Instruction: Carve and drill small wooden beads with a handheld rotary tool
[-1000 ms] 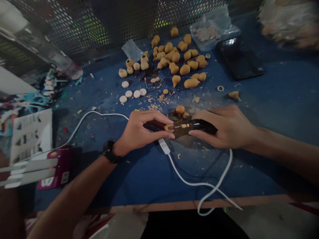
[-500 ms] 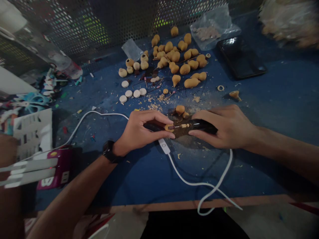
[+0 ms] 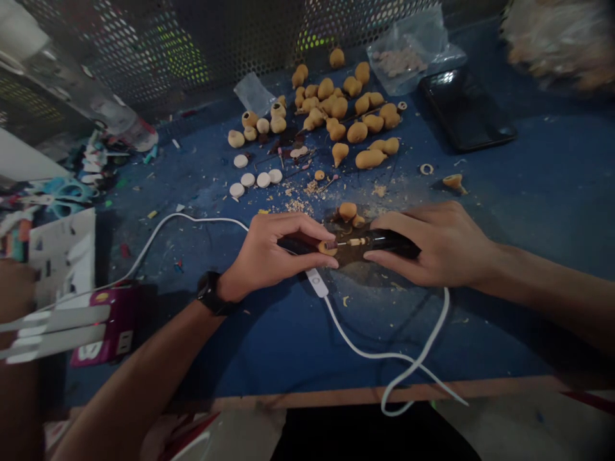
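Between thumb and fingertips, my left hand (image 3: 278, 251) pinches a small gourd piece (image 3: 328, 250), its round cut end facing right. My right hand (image 3: 435, 246) is wrapped round a black rotary tool (image 3: 391, 242) lying level. A brass collet and thin shaft stick out of it to the left, and its dark sanding bit (image 3: 331, 244) meets the gourd's opening; how deep it reaches I cannot tell. Just beyond my fingers lies a cut gourd (image 3: 348, 211). The white cable (image 3: 369, 354) with an inline switch (image 3: 317, 283) runs beneath my left hand.
Whole gourds (image 3: 331, 105) are heaped at the back, beside opened ones (image 3: 277, 118). White discs (image 3: 263, 180), loose bits and shavings lie nearer. A phone (image 3: 466, 110) rests back right. At left are a purple box (image 3: 108, 326), scissors (image 3: 67, 192) and another person's arm (image 3: 16, 291).
Both hands keep nearly the same place and grip, with the bit still at the gourd. At the left edge, the other person's hand and the paper have shifted slightly.
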`<state>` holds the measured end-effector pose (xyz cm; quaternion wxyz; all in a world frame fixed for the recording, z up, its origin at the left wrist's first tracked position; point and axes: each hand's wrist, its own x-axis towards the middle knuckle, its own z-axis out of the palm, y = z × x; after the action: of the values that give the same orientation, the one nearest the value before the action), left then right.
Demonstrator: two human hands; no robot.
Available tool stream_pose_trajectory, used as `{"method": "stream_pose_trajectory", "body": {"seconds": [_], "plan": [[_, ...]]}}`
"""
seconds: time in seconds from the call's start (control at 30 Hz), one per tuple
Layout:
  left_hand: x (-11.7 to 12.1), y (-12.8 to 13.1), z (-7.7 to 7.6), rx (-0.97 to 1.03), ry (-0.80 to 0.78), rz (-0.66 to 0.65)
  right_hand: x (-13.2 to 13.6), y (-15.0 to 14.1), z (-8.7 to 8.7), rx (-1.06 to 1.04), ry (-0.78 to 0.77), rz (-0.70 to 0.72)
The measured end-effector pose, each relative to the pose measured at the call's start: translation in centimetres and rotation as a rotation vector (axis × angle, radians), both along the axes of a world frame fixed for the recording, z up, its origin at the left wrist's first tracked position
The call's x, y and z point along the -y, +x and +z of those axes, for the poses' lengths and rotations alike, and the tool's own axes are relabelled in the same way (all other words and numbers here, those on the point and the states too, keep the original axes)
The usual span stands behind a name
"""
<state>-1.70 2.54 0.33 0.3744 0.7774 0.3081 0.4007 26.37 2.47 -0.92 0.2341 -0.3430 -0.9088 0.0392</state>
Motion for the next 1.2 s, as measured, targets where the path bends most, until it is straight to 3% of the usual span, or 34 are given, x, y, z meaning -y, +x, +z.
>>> {"method": "stream_pose_trajectory", "body": {"seconds": [1.2], "plan": [[0.02,0.01,0.04,-0.151,0.105,-0.014,0.05,0.10,-0.01,0.097,-0.048,-0.015]]}}
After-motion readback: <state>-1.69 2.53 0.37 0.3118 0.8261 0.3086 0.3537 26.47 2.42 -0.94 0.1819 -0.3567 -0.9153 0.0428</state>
